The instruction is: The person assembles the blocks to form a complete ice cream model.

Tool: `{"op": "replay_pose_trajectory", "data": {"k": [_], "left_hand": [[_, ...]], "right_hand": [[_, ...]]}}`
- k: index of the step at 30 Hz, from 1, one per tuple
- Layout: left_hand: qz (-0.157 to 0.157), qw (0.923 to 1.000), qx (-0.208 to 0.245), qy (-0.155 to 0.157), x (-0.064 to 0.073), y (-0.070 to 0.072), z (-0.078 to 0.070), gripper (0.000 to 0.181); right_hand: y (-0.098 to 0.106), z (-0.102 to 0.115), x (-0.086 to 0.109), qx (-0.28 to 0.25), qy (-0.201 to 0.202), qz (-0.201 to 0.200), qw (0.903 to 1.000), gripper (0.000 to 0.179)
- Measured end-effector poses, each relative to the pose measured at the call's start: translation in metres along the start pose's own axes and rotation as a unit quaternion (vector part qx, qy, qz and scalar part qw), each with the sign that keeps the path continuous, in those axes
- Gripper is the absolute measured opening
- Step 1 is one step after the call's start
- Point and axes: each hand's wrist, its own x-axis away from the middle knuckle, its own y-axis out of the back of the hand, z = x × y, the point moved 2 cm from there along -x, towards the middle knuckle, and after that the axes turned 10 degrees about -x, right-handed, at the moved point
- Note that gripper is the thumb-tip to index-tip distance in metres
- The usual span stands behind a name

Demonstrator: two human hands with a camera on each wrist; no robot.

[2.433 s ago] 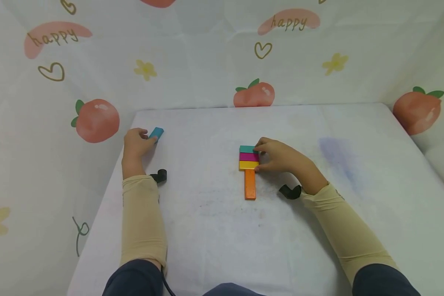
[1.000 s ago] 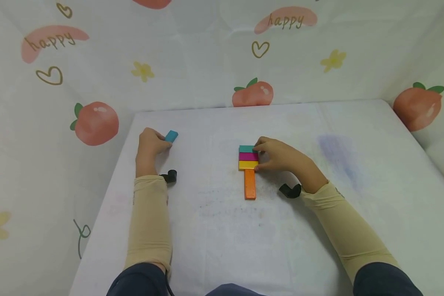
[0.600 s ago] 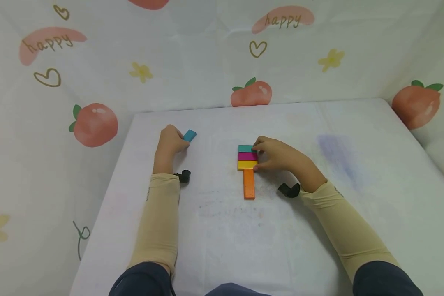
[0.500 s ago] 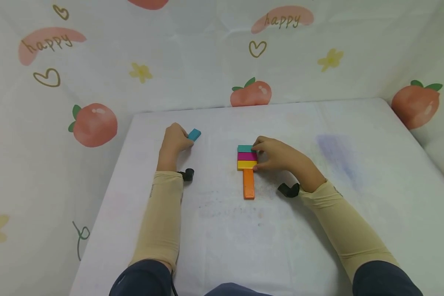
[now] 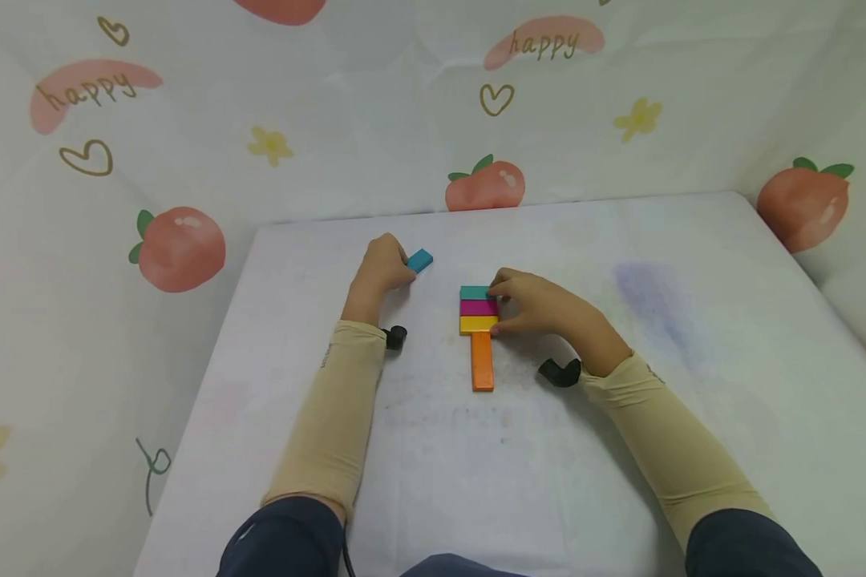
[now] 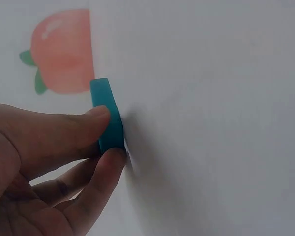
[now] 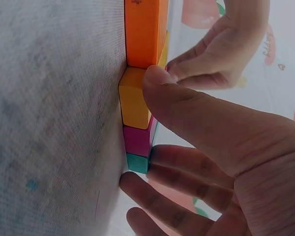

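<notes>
My left hand (image 5: 384, 263) pinches a blue rectangular block (image 5: 422, 260) between thumb and fingers, left of the block row. In the left wrist view the blue block (image 6: 105, 115) is held at its lower part, its shadow falling on the table. Three blocks lie side by side on the table: teal (image 5: 472, 292), magenta (image 5: 477, 308) and yellow (image 5: 475, 324). An orange block (image 5: 482, 365) lies lengthwise against the yellow one, making a T. My right hand (image 5: 544, 308) grips the row's right end. Its thumb presses on the yellow block (image 7: 135, 105), its fingers at the teal block (image 7: 137, 163).
The blocks lie on a white table (image 5: 440, 481) with a bluish stain (image 5: 649, 296) at the right. A white backdrop cloth (image 5: 375, 104) printed with peaches and flowers stands behind. A black wrist-camera mount (image 5: 395, 337) juts from the left sleeve, another (image 5: 560, 373) from the right.
My left hand has carried the blue block rightward from the table's far left side, closer to the block row. The right hand has stayed in place on the row.
</notes>
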Motion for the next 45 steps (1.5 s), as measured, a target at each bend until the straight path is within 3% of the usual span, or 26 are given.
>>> {"op": "replay_pose_trajectory", "data": {"k": [9, 19, 30, 45], "left_hand": [[0.031, 0.9995, 0.002, -0.011, -0.007, -0.017, -0.034, 0.035], [0.053, 0.9972, -0.007, -0.052, -0.004, -0.026, -0.056, 0.038], [0.095, 0.9911, 0.032, -0.088, 0.006, -0.032, -0.063, 0.041], [0.103, 0.9859, 0.055, -0.12, 0.015, -0.036, -0.064, 0.041]], "right_hand": [[-0.002, -0.001, 0.0, -0.003, -0.017, 0.003, 0.9998, 0.064], [-0.002, 0.0, -0.001, -0.001, -0.007, 0.0, 1.0, 0.063], [-0.001, 0.002, 0.0, 0.02, -0.004, -0.001, 0.9998, 0.065], [-0.001, 0.001, -0.001, 0.009, -0.006, 0.009, 0.9999, 0.065]]}}
